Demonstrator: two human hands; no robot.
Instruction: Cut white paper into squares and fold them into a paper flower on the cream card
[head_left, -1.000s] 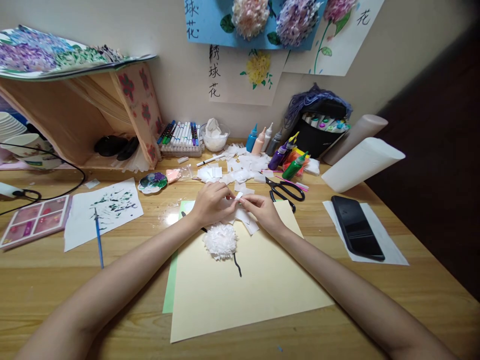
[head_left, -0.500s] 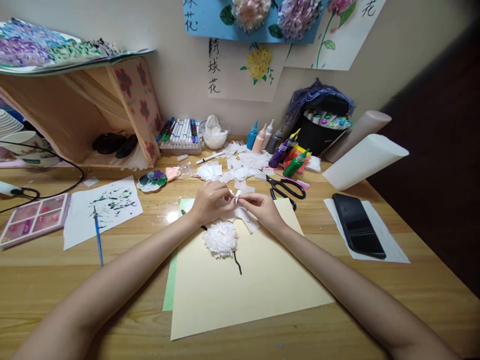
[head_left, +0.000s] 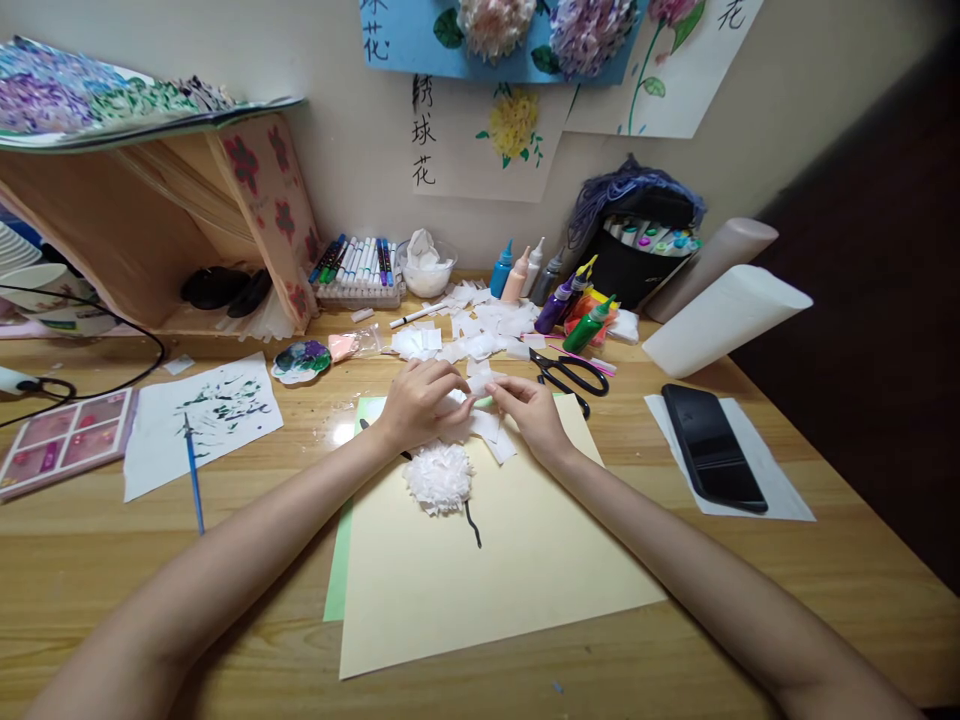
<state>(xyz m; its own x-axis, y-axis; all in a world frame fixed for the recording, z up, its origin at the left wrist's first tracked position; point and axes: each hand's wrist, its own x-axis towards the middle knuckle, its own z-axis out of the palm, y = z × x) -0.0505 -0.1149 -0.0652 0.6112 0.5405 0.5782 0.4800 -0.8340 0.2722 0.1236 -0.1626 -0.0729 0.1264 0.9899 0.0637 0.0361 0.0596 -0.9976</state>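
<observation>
Both hands (head_left: 480, 405) pinching a white paper scrap (head_left: 474, 385) above the paper flower (head_left: 439, 477), scissors (head_left: 570, 375) just right.

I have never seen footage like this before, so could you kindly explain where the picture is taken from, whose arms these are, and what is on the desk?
The picture comes from a camera worn on a person's head, looking down at their own bare arms. The left hand and right hand meet over a small white paper piece, pinching it between them. Just below lies a fluffy white paper flower with a black stem, on a cream sheet. Around it on the wooden desk are cut paper squares, black scissors, paint bottles, markers, a blue brush and a phone.
</observation>
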